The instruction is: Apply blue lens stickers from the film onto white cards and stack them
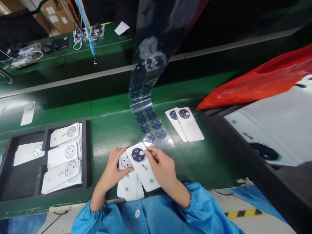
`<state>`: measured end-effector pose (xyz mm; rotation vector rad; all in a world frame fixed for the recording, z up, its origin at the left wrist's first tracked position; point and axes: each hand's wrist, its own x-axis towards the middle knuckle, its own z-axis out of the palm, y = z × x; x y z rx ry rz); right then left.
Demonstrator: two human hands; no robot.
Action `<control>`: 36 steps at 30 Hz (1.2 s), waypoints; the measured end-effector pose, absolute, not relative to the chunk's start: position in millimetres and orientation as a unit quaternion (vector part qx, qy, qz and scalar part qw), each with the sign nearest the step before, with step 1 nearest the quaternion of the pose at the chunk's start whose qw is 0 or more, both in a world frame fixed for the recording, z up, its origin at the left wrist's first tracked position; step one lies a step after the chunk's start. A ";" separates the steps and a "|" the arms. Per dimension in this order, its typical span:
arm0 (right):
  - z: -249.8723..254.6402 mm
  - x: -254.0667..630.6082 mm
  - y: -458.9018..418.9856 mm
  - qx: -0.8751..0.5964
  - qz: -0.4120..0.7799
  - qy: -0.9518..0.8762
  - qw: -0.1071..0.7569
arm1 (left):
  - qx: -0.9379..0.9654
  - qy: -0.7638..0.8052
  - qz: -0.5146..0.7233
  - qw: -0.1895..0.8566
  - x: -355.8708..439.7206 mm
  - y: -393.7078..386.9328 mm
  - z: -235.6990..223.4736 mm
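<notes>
My left hand (113, 169) rests on a small stack of white phone back covers (128, 185) at the near edge of the green bench, fingers on the lower cover's round camera opening. On top lies a white cover (143, 169) with a dark octagonal lens sticker (137, 154) over its camera area. My right hand (162, 167) holds this top cover by its right edge, fingertips close to the sticker. A clear film strip (149, 97) carrying several dark round stickers hangs down from above and ends on the bench just beyond my hands.
Two white covers with dark stickers (185, 123) lie to the right. A black tray (86, 152) at left holds stacks of white covers without stickers. A red bag (255, 81) and a white surface (280, 123) lie at right. Cables and tools sit on the far bench.
</notes>
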<state>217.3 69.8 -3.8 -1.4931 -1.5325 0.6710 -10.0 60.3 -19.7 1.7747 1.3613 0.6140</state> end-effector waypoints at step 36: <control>-13.2 292.6 202.9 -0.270 0.144 -0.946 0.111 | 0.730 0.532 0.301 0.305 -5.9 60.5 -35.8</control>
